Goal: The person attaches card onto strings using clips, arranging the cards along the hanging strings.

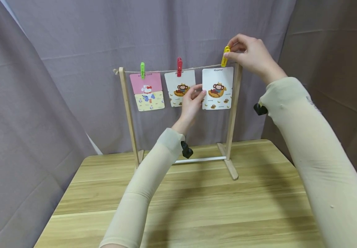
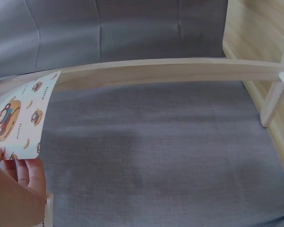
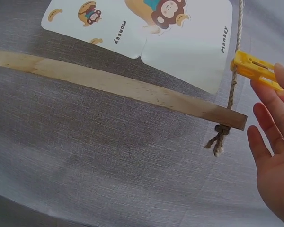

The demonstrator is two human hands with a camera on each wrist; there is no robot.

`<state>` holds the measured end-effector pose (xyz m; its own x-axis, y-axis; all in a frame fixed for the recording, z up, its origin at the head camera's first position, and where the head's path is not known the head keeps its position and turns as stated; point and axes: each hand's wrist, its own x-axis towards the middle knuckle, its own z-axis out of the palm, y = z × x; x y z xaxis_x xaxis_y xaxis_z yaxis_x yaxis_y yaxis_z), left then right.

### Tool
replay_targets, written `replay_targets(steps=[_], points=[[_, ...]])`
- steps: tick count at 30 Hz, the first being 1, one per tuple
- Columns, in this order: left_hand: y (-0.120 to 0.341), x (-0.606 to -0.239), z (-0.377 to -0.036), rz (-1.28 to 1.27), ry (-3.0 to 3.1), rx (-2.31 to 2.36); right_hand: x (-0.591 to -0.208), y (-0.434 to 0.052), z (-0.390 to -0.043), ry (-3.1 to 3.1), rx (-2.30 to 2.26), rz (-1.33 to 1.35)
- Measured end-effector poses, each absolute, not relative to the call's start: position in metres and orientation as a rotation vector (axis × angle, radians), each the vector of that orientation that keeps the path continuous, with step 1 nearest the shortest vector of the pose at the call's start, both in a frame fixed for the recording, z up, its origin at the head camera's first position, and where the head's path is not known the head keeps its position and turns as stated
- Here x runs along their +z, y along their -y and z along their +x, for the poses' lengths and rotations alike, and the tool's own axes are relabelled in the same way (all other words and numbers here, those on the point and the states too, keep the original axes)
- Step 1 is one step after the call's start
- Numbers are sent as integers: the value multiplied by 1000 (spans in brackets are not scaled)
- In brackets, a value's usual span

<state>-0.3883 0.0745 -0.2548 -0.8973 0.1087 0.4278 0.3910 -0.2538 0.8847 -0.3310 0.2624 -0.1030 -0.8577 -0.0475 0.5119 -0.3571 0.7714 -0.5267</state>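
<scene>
A white monkey card [image 1: 218, 88] hangs at the right end of a string [image 1: 163, 70] stretched across a wooden rack [image 1: 232, 113]. My right hand [image 1: 232, 51] pinches a yellow clothespin [image 1: 225, 56] that sits on the string at the card's top edge. The right wrist view shows that clothespin [image 3: 255, 71] astride the string beside the card [image 3: 180, 38], with my right hand [image 3: 279, 94] at its end. My left hand [image 1: 197, 94] pinches the card's left edge. In the left wrist view my left hand [image 2: 14, 163] holds the card [image 2: 19, 116].
A second monkey card [image 1: 180, 86] hangs under a red clothespin [image 1: 179, 66]. A pink and yellow card [image 1: 146, 91] hangs under a green clothespin [image 1: 142, 69]. The rack stands at the back of a wooden table [image 1: 197, 206], with grey curtains behind it.
</scene>
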Motion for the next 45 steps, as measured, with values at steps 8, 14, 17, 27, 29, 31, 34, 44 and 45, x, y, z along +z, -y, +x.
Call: replay_targets(steps=[8, 14, 17, 27, 29, 31, 34, 44, 45], points=[[-78, -252, -385, -646, 1773, -2271, -103, -262, -332, 2502, 865, 307], [-86, -252, -382, -627, 1714, -2294, -101, -263, -332, 2510, 864, 309], [-89, -254, -382, -599, 1689, -2335, -102, -263, -332, 2508, 870, 320], [-92, -259, -381, -547, 1649, -2329, -103, -262, -333, 2502, 878, 333], [-93, -260, -380, -543, 1647, -2327, -103, -262, -333, 2500, 883, 333], [-93, -260, -379, -539, 1644, -2325, -103, -262, -333, 2499, 885, 335], [-93, -261, -378, -541, 1636, -2323, -103, -262, -333, 2501, 890, 333], [-93, -260, -376, -559, 1617, -2334, -100, -263, -332, 2508, 875, 353], [-93, -260, -376, -561, 1613, -2334, -100, -263, -332, 2509, 873, 355]])
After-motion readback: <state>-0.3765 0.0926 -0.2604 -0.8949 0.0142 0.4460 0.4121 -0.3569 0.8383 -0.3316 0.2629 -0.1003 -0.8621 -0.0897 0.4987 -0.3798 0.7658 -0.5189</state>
